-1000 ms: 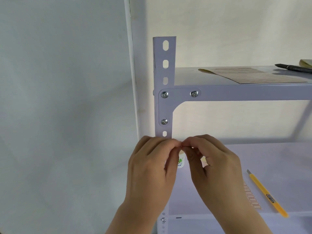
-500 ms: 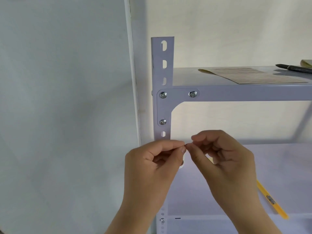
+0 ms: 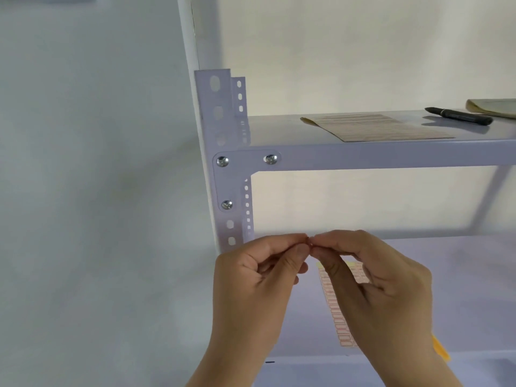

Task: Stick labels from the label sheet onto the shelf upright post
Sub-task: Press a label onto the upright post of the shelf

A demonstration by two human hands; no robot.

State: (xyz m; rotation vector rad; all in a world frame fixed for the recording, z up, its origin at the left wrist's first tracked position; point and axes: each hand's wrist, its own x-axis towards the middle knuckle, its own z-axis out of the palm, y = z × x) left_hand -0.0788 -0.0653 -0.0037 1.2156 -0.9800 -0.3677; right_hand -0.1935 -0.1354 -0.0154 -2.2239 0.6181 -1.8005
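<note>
The pale lilac shelf upright post (image 3: 224,188) with slotted holes stands left of centre, bolted to the upper shelf. My left hand (image 3: 259,277) and my right hand (image 3: 371,277) meet fingertip to fingertip just right of the post, below its bracket, pinching something very small between them, likely a label; it is too small to make out. A label sheet (image 3: 336,308) with red-outlined labels lies on the lower shelf, partly hidden behind my right hand. A second sheet (image 3: 374,129) lies on the upper shelf.
A black marker (image 3: 458,116) and a yellowish pad (image 3: 494,107) rest on the upper shelf (image 3: 391,155) at the right. A yellow utility knife (image 3: 441,347) peeks out behind my right wrist on the lower shelf. A white wall and a white pipe are left of the post.
The view has shifted so the post sits further left. Both hands have moved right, away from the post, still pinched together. The label sheet shows behind my right hand again.
</note>
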